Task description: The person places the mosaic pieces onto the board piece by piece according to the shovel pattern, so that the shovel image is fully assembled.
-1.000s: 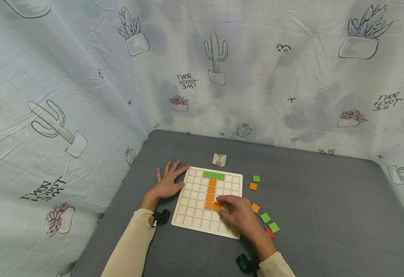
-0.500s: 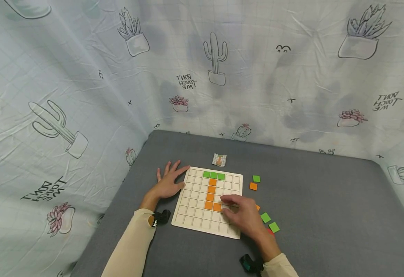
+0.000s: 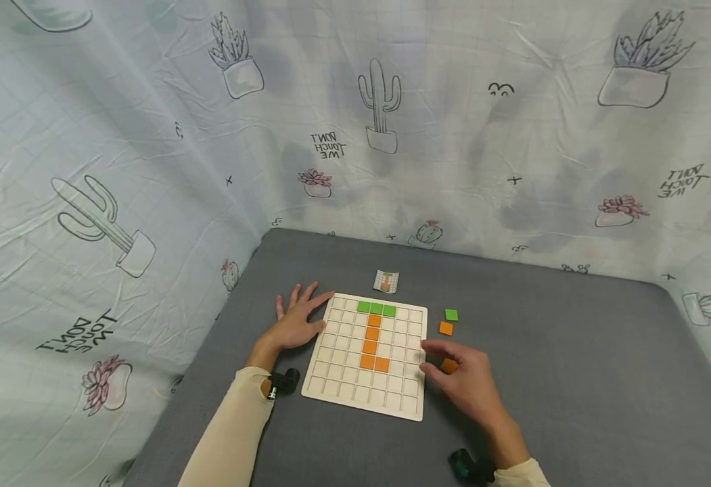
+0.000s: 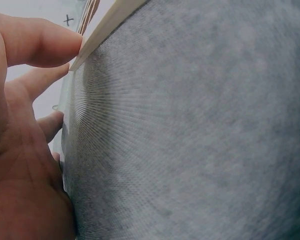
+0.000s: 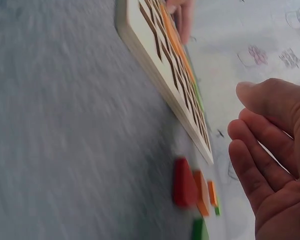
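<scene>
A square wooden grid board (image 3: 344,389) lies on the grey table. Three green tiles (image 3: 376,309) sit in its top row, with several orange tiles (image 3: 370,347) below them in a column that turns right at its foot. Spread fingers of my left hand (image 3: 294,326) touch the board's left edge; the left wrist view shows the thumb (image 4: 50,42) against its side. Over the board's right edge is my right hand (image 3: 467,382), its thumb and fingers apart and nothing between them. Beneath it an orange tile (image 3: 449,366) shows partly. The right wrist view also shows a red tile (image 5: 185,182).
A small printed card (image 3: 386,281) with a coloured grid pattern lies beyond the board. To the board's right are a loose green tile (image 3: 450,315) and a loose orange tile (image 3: 446,328). Patterned cloth (image 3: 452,135) hangs behind and left of the table.
My right hand has moved right, from above the orange tiles to the board's right edge, and now covers loose green and red tiles there. My left hand and the placed tiles stay as they were.
</scene>
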The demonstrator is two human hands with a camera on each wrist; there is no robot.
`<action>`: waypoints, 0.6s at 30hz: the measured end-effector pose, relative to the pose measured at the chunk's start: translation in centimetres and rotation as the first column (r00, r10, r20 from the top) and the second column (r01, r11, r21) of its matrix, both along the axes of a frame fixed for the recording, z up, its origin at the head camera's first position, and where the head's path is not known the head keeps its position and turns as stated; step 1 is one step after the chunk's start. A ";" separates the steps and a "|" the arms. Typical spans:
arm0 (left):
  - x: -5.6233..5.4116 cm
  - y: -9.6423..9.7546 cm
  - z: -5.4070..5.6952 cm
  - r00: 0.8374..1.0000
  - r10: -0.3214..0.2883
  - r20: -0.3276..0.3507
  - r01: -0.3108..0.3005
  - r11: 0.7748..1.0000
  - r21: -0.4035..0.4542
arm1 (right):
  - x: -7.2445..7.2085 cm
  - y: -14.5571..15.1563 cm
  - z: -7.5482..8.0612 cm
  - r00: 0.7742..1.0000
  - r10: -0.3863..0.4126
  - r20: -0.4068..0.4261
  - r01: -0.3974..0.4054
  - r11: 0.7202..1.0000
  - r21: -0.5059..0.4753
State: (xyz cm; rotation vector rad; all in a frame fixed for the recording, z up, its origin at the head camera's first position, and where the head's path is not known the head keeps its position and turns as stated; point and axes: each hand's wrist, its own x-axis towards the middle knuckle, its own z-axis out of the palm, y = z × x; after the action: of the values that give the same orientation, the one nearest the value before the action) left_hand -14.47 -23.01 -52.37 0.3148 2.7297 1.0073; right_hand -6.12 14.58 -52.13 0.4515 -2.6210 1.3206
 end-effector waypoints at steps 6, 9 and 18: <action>0.0 -0.1 0.1 1.000 0.001 0.007 -0.001 1.000 0.000 | 0.2 2.0 0.1 0.997 -0.050 -0.061 0.051 0.998 0.026; 0.1 -0.1 0.0 1.000 0.005 -0.001 -0.005 1.000 0.010 | 0.3 2.9 0.1 0.994 -0.065 -0.085 0.067 0.997 0.026; 0.1 -0.2 0.1 1.000 0.001 -0.008 -0.001 1.000 0.018 | 1.3 6.0 -0.4 0.987 -0.123 -0.102 0.133 0.986 0.100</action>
State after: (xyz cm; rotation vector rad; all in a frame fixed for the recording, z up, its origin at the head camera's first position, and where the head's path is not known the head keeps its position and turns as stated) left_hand -14.35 -23.23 -52.26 0.3208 2.7295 1.0330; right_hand -4.82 20.58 -52.51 0.3449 -2.6015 1.0975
